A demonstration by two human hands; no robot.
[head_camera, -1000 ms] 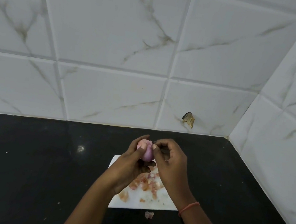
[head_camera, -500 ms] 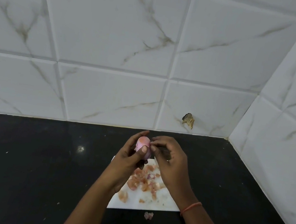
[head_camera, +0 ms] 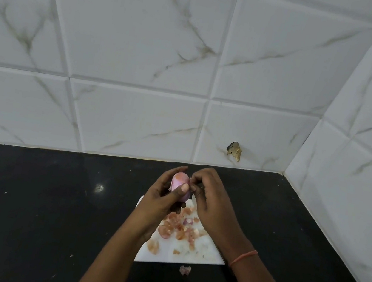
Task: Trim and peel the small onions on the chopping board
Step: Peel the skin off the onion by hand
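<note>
My left hand grips a small pink onion above the far end of the white chopping board, thumb pressed across its front. My right hand is beside it, and its fingertips pinch at the onion's right side, where a bit of skin sticks out. Several orange-pink peel scraps lie scattered on the board under my hands. No other whole onion shows; my hands hide the board's far part.
The board lies on a black countertop in a corner of white marbled tile walls. One peel scrap lies off the board's near edge. A dark handle-like shape pokes out under my right forearm.
Both hands lifted the onion slightly and turned it; my left thumb has slid across its front while the right fingertips stay pinching at its side.
</note>
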